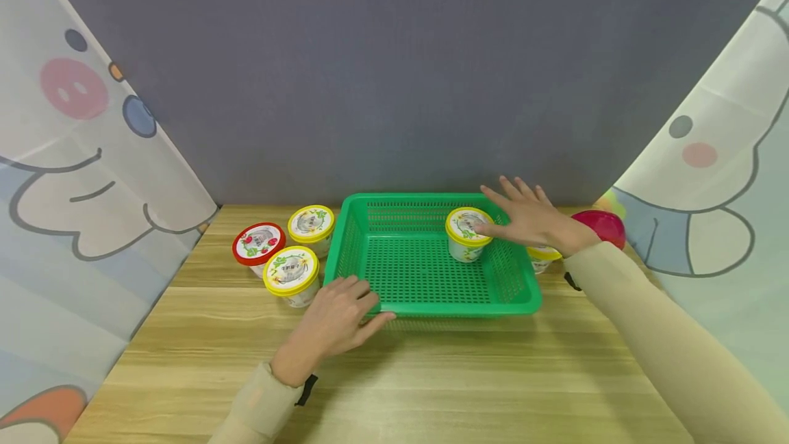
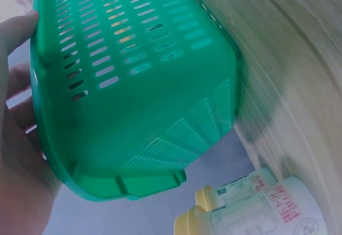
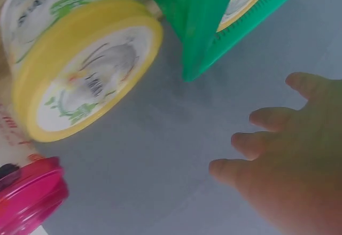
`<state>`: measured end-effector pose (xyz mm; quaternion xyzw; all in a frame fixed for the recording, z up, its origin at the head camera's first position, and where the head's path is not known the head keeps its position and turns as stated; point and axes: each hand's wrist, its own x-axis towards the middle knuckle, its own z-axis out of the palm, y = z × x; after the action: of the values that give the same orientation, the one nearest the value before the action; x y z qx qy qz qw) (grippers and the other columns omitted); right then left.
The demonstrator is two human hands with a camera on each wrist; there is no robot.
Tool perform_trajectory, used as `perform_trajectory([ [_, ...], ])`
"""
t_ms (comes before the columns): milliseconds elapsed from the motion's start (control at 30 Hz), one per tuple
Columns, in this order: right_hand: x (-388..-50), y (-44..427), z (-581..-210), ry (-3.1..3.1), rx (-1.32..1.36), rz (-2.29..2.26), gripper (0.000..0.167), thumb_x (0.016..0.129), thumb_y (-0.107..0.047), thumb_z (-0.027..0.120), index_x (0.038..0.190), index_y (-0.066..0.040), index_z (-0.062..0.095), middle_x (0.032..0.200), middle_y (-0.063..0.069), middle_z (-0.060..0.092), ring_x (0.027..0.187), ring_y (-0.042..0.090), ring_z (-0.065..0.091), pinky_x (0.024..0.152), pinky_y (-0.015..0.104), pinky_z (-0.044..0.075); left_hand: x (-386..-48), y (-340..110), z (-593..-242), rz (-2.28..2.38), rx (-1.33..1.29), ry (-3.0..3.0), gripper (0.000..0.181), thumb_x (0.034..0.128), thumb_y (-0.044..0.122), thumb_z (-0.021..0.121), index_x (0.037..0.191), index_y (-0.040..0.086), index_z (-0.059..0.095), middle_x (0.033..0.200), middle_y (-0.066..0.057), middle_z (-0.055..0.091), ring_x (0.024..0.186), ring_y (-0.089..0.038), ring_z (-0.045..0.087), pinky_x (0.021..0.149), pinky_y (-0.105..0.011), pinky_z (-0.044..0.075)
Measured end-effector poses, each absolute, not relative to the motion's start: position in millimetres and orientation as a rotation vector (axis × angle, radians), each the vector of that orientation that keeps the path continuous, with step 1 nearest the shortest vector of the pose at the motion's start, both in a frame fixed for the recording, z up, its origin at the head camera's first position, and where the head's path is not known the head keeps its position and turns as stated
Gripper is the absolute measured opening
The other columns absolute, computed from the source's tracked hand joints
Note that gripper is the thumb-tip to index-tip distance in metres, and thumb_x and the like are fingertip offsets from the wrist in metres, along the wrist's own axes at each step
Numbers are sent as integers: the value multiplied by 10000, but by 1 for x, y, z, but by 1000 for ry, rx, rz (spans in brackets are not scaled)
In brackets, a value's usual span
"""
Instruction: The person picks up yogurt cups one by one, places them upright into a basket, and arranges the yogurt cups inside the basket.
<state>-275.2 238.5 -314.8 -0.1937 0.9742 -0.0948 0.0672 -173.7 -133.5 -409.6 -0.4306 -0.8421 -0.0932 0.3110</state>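
A green plastic basket point(image 1: 431, 310) with slotted sides sits on the table, its near left rim held by my left hand point(image 1: 342, 314). In the left wrist view the thumb and fingers point(image 2: 18, 109) lie on either side of that rim. Inside the basket, toward the right, stands a white tub with a yellow lid point(image 1: 468, 228). Over the basket's right side my right hand point(image 1: 533, 221) is spread and holds nothing. From the head its thumb overlaps the tub's lid; contact cannot be told. Another yellow-lidded tub point(image 3: 88, 69) stands right of the basket, partly hidden by the right hand.
Left of the basket are a red-lidded tub point(image 1: 259, 245) and two yellow-lidded tubs, one nearer point(image 1: 292, 273) and one farther point(image 1: 311, 225). A magenta-topped container point(image 1: 603, 226) stands at the far right. A grey panel point(image 1: 394, 88) rises behind the wooden table point(image 1: 431, 389).
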Motion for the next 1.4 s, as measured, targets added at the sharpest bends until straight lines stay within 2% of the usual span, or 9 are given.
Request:
perform_trajectory([
  [100,-272,245,-316,2958,-567,-267,911,961,-713,450,1641,-175,170,1668,259,28,1507,524,-6,1146,709,-23,-173,-134,-410,-243,-1141,-2226,476,1021,523,537,721,164,625,703,52,510,643,-150,475,590,-293,447],
  [233,-270,256,-318,2987,-527,-264,916,959,-723,442,1635,-154,201,1660,277,45,1500,538,0,1140,714,-39,-173,-134,-410,-246,-1142,-2223,411,970,491,638,719,166,620,697,56,500,635,-146,465,583,-286,439],
  [333,-269,267,-321,2995,-490,-246,919,959,-725,434,1631,-141,208,1652,297,44,1492,555,-14,1131,720,-63,-174,-134,-411,-245,-1141,-2219,400,954,482,663,714,168,609,692,57,488,631,-145,458,579,-285,434],
  [700,-270,310,-325,3040,-357,-159,915,970,-718,418,1615,-97,229,1597,393,83,1449,623,5,1094,757,-80,-175,-134,-413,-234,-1136,-2218,435,986,501,609,705,170,599,685,57,487,627,-148,459,578,-291,434],
  [1067,-271,347,-332,3055,-252,-175,900,984,-687,425,1603,-67,223,1572,420,92,1419,658,22,1063,791,-78,-175,-134,-413,-241,-1137,-2212,494,1033,522,513,701,167,602,685,57,469,623,-147,447,581,-291,432],
  [1233,-270,356,-337,3035,-199,-210,902,981,-667,453,1593,-44,226,1558,439,90,1397,684,20,1056,800,-68,-175,-134,-413,-245,-1132,-2221,490,1028,525,522,701,169,603,683,59,472,624,-147,446,583,-284,431],
  [1400,-270,363,-340,3013,-172,-240,934,974,-707,415,1597,-41,212,1556,445,87,1393,691,9,1047,811,-45,-175,-134,-414,-244,-1132,-2232,475,1017,524,546,704,172,605,686,61,473,626,-144,442,580,-279,425],
])
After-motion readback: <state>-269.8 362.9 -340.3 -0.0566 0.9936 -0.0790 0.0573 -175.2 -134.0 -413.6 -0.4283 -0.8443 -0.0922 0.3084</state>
